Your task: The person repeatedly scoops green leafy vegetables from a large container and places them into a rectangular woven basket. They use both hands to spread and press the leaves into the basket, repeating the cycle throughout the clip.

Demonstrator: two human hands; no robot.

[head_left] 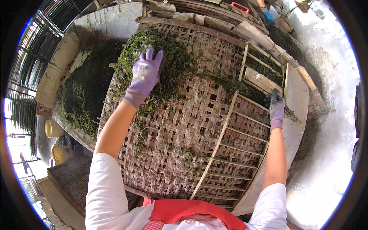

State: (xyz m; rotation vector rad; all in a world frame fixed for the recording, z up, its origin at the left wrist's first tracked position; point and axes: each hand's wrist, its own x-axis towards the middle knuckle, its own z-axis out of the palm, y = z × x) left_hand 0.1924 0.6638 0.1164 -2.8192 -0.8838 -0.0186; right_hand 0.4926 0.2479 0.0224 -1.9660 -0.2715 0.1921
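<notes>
A heap of dark green leafy plant matter (172, 54) lies on the far left part of a woven bamboo mat (172, 123). My left hand (146, 72), in a purple glove, rests on that heap with its fingers apart. At the right, my right hand (276, 106), in a stained purple glove, has its fingers curled beside the right rail of a ladder-like wooden frame (220, 141). Whether the fingers grip greens or the rail is hidden. A strand of greens (224, 80) runs from the heap to the frame. Two pale blocks (263, 80) lie across the frame just beyond this hand.
A pale board (296, 92) borders the frame on the right. More greens (86, 86) lie in a walled trough at the left. Yellow buckets (54, 128) and a dark mesh tray (72, 175) sit lower left. Another person's blue-gloved hand (268, 17) shows at the top right.
</notes>
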